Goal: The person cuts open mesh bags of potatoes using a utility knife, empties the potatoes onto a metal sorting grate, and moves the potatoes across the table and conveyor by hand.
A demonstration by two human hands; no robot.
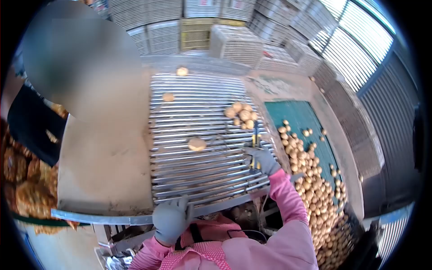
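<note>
My right hand, in a grey glove, is closed on a yellow and black tool that stands out over the metal roller table. Just beyond it, a cluster of potatoes rests on the rollers. A single potato lies to the left of that hand, and two more sit farther back. My left hand, gloved in grey, is at the near edge of the roller table; its fingers point forward and their grip is hard to make out.
Many potatoes lie on a green belt at the right. Stacked crates line the back. A person's dark clothing shows at the left, near filled net sacks. A metal rail borders the near side.
</note>
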